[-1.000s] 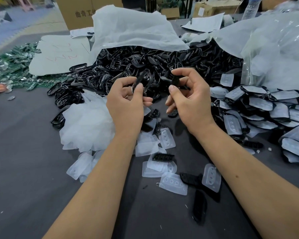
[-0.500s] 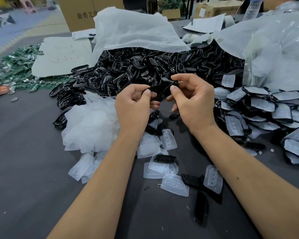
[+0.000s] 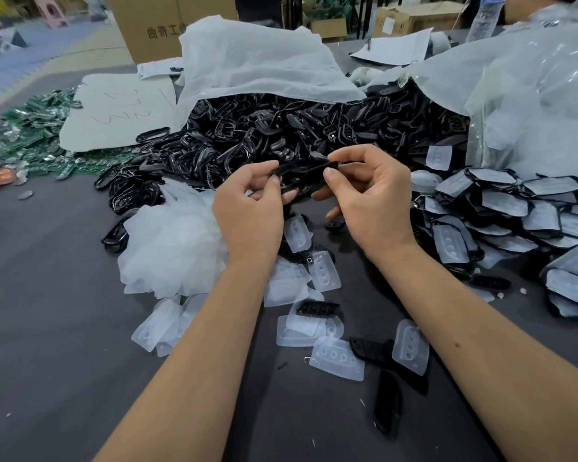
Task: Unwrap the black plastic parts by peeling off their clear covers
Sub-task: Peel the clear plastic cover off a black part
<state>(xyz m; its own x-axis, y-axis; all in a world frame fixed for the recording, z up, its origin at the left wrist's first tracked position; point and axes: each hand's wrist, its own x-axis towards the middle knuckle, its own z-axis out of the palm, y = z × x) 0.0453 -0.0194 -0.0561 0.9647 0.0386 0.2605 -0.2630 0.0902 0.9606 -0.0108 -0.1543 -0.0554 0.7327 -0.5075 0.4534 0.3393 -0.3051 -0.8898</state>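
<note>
A black plastic part (image 3: 302, 173) is held level above the table between both hands. My left hand (image 3: 247, 211) pinches its left end with thumb and fingers. My right hand (image 3: 371, 201) pinches its right end the same way. Whether a clear cover is on it, I cannot tell. Behind the hands lies a big heap of black parts (image 3: 281, 135), partly under a white sheet (image 3: 257, 65). Several covered parts (image 3: 514, 208) lie stacked at the right. Peeled clear covers (image 3: 321, 271) are scattered below my hands.
A crumpled pile of clear film (image 3: 171, 241) sits left of my left forearm. Loose black pieces (image 3: 387, 405) lie near the front. Green circuit boards (image 3: 30, 145) are at the far left, a clear plastic bag (image 3: 531, 95) at the right, cardboard boxes (image 3: 147, 25) behind.
The hands came together: each first held its own end apart, and now both pinch one black part stretched level between them. The view shifted slightly.
</note>
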